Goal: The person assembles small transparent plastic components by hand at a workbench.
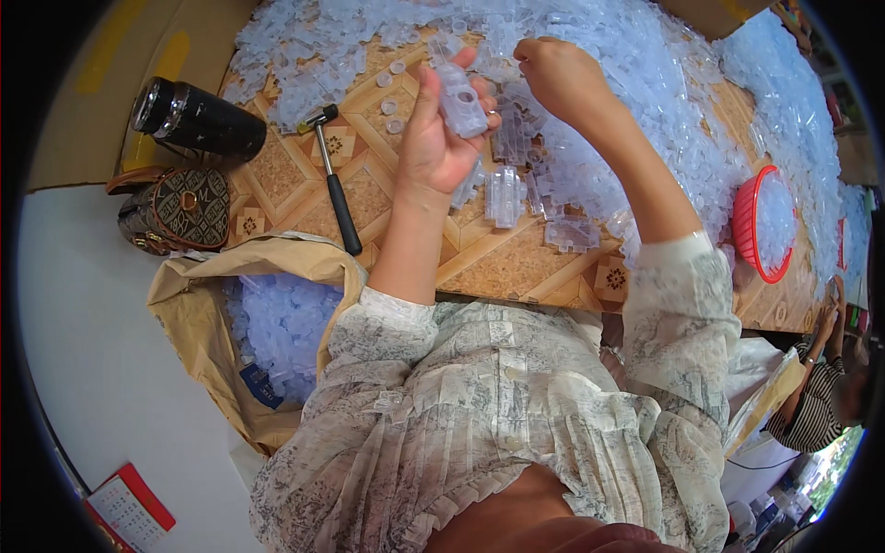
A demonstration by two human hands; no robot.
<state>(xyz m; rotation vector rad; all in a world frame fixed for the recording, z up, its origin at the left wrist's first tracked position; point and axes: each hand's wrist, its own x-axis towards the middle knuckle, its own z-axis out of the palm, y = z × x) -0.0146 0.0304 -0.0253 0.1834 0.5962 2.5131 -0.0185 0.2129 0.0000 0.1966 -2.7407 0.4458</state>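
Note:
My left hand (438,138) is raised over the table, palm up, its fingers curled round a clear plastic part (460,100) with a round hole in its side. To the right, my right hand (564,78) hangs over the heap of clear plastic parts (636,111), its fingers pinched together; whatever is between the fingertips is too small to name. Below the hands, a few clear rectangular pieces (503,196) lie on the patterned tabletop (489,267). Several small clear rings (392,107) rest left of my left hand.
A black-handled hammer (339,198) lies left of my forearm. Beyond are a black flask (207,120) and a brown patterned bag (175,210). An open paper sack (198,323) of plastic parts stands at the table's front edge. At right are a red basket (745,226) and another person (816,396).

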